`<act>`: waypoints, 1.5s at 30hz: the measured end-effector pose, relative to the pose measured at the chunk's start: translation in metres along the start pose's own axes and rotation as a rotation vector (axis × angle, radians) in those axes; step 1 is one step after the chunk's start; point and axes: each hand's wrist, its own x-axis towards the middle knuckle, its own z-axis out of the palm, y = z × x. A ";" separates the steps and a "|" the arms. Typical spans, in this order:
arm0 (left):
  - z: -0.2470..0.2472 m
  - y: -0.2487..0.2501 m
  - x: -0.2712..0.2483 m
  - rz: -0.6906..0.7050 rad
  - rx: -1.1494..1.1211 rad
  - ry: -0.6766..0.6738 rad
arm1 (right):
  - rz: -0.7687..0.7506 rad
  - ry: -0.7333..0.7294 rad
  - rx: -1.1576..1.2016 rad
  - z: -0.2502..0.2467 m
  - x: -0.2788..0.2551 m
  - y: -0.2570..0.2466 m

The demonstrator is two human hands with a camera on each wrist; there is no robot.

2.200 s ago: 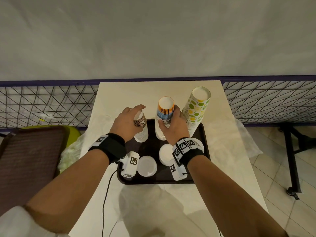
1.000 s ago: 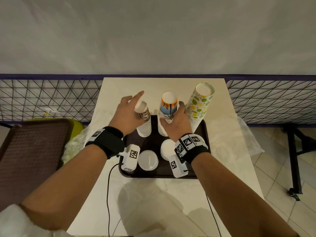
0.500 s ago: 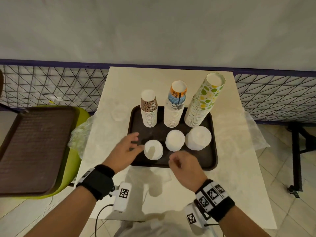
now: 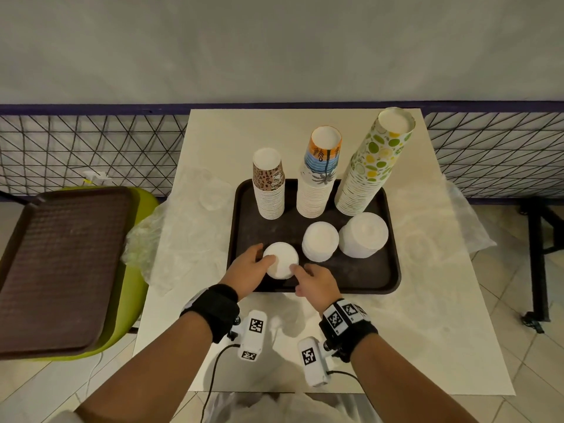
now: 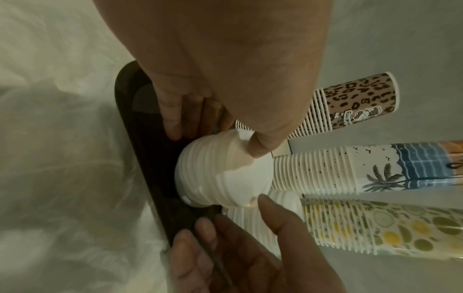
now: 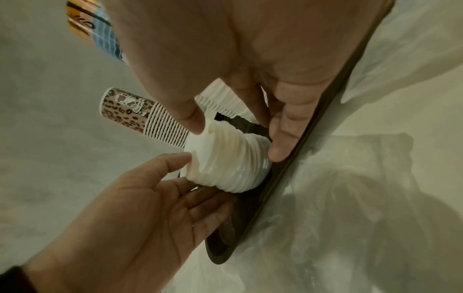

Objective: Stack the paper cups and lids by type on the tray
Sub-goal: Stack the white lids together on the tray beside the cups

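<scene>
Both hands are on the small lid stack (image 4: 280, 260) at the near-left of the tray (image 4: 393, 270). Left hand (image 4: 248, 268) cups it from the left w/ thumb up on the stack's top edge, other fingers (image 5: 172, 119) down beside its base on the tray floor. Right hand (image 4: 317, 280) comes in from the right: thumb tip against the top edge, fingers (image 6: 283, 138) spread loosely along the stack's side near the tray rim. So fingers of both hands are clamped lightly round that stack, which leans a bit in the wrist views.

On the tray behind it, L to R: leopard cup stack (image 4: 269, 184), palm-tree cup stack (image 4: 319, 175), tall lemon-dot cup stack (image 4: 374, 163), all upside down, the tall one tilting right. In front of those, a mid lid stack (image 4: 320, 241) and a big lid stack (image 4: 363, 235), just beside each other.

Tray sits on a pale table (image 4: 427, 331) w/ clear plastic bags (image 4: 195, 215) crumpled either side. A second brown tray (image 4: 61, 264) rests on a green chair (image 4: 143, 203) to the left. Wire fence (image 4: 91, 148) and grey wall behind.
</scene>
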 end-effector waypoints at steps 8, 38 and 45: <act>0.007 -0.009 0.002 0.030 -0.031 0.013 | -0.012 0.035 0.062 0.007 0.006 -0.005; -0.022 0.004 0.042 0.034 -0.114 0.072 | 0.056 0.066 0.296 0.048 0.057 -0.031; -0.022 -0.002 0.043 0.013 -0.163 0.067 | 0.071 0.033 0.324 0.049 0.051 -0.033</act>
